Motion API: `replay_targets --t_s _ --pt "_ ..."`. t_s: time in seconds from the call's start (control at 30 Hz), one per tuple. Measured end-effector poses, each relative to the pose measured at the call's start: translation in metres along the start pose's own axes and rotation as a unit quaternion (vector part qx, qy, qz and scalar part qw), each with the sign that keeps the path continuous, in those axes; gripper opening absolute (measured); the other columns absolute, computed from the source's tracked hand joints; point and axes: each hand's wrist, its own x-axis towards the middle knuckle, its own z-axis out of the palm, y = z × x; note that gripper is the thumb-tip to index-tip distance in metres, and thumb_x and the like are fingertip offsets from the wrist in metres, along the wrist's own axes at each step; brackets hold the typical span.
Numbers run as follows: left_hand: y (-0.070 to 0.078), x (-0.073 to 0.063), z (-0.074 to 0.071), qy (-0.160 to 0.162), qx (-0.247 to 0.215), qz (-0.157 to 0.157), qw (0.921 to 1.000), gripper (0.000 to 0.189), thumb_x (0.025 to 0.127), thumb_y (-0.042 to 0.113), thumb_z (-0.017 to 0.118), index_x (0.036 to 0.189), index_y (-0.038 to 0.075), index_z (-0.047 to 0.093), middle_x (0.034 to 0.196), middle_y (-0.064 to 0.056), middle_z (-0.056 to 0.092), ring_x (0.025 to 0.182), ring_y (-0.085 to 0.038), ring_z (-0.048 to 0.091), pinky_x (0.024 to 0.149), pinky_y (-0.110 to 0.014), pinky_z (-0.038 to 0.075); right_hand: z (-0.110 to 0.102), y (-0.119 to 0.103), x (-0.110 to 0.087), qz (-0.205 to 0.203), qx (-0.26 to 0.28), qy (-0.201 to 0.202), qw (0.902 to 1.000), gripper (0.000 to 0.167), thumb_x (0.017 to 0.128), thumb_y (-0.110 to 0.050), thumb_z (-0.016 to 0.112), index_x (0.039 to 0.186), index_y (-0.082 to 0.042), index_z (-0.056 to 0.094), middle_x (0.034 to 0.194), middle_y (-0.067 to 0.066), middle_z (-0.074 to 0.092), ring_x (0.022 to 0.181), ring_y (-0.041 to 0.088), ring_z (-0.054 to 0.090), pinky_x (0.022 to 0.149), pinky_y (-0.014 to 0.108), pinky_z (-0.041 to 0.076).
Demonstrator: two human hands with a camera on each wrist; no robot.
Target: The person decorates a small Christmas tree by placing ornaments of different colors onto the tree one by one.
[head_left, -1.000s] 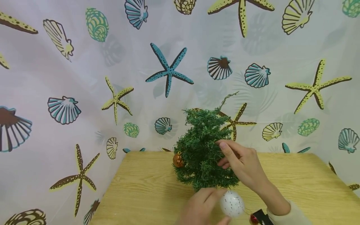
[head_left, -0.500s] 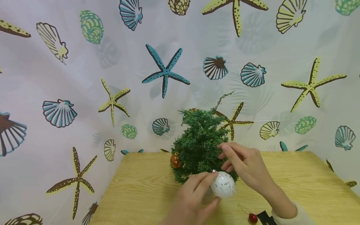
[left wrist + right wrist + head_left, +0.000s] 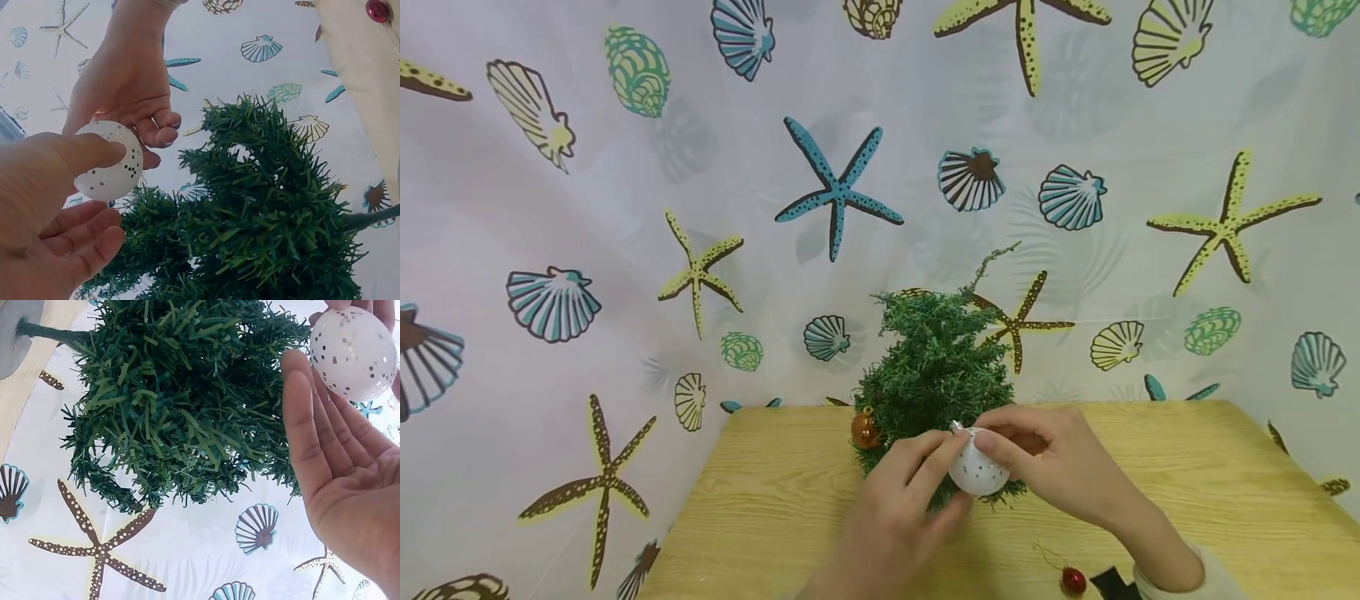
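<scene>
A white Christmas bauble with silver dots [image 3: 977, 473] hangs in front of a small green Christmas tree [image 3: 928, 358], its silver cap up and to the left. My left hand [image 3: 891, 512] pinches it from the left; in the left wrist view the thumb lies across the bauble [image 3: 109, 178]. From the right, my right hand [image 3: 1067, 467] has its thumb and forefinger on the same bauble. The right wrist view shows the bauble [image 3: 353, 356] beyond that hand's long, fairly straight fingers, close to the branches. An orange bauble [image 3: 864, 431] is on the tree's left side.
On the wooden table [image 3: 775, 500], near its front, lie a small red bauble [image 3: 1072, 581] with a gold thread and a black object [image 3: 1115, 585] partly under the right sleeve. A shell-and-starfish curtain [image 3: 737, 167] closes off the back and sides.
My left hand has lifted the white bauble from the table up to the tree's front. My right hand has left the branches, come slightly lower, and now meets the bauble.
</scene>
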Motion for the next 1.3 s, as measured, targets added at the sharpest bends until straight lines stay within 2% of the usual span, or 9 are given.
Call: replay_targets --t_s 0.27,0.47,0.7,0.93,1.13,1.3 --pt "-0.005 0.003 -0.002 -0.004 0.003 0.011 0.9999 0.074 0.082 0.013 0.091 0.148 0.009 0.057 0.130 -0.006 0.065 0.112 -0.017 0.067 0.099 -0.026 0.057 0.000 -0.002 0.001 -0.004 -0.011 -0.004 0.9999 0.017 0.105 -0.014 0.065 0.117 -0.018 0.077 0.096 -0.004 0.079 0.076 0.003 0.075 0.064 0.029 0.062" --pt "-0.006 0.004 -0.004 -0.007 0.004 0.017 0.9998 0.074 0.082 0.013 0.091 0.148 0.009 0.057 0.130 -0.006 0.065 0.113 -0.017 0.066 0.099 -0.027 0.057 -0.001 -0.003 0.002 0.002 -0.012 -0.003 0.9999 0.018 0.106 -0.015 0.064 0.117 -0.016 0.077 0.101 0.001 0.080 0.079 0.004 0.076 0.065 0.029 0.062" --pt "-0.008 0.008 -0.008 0.000 0.011 0.053 0.9985 0.076 0.080 0.013 0.093 0.148 0.008 0.058 0.129 -0.007 0.065 0.110 -0.017 0.068 0.101 -0.025 0.056 -0.002 -0.004 0.007 -0.011 -0.002 -0.016 0.9998 0.025 0.109 -0.012 0.055 0.117 -0.017 0.079 0.106 0.002 0.080 0.084 0.005 0.075 0.066 0.030 0.062" --pt "-0.009 0.008 -0.009 -0.003 0.031 0.092 0.9953 0.075 0.081 0.014 0.092 0.147 0.009 0.059 0.130 -0.006 0.066 0.112 -0.016 0.068 0.101 -0.023 0.056 -0.002 -0.010 0.013 -0.002 0.040 -0.054 0.9978 0.030 0.111 -0.012 0.051 0.108 -0.019 0.080 0.091 -0.004 0.078 0.074 0.009 0.070 0.059 0.032 0.059" --pt "-0.009 0.007 -0.009 -0.002 0.037 0.116 0.9925 0.071 0.080 0.010 0.089 0.145 0.009 0.061 0.130 -0.006 0.068 0.110 -0.016 0.069 0.100 -0.023 0.056 -0.005 -0.015 0.014 0.022 0.067 -0.067 0.9952 0.022 0.109 -0.013 0.058 0.108 -0.017 0.080 0.099 0.001 0.079 0.084 0.011 0.073 0.064 0.034 0.062" --pt "-0.009 0.006 -0.008 -0.014 0.041 0.122 0.9916 0.070 0.080 0.009 0.087 0.145 0.010 0.062 0.131 -0.005 0.068 0.111 -0.016 0.069 0.100 -0.024 0.056 -0.006 -0.017 0.016 0.028 0.052 -0.054 0.9968 0.017 0.106 -0.015 0.064 0.107 -0.017 0.081 0.101 -0.002 0.078 0.091 0.010 0.074 0.075 0.031 0.061"
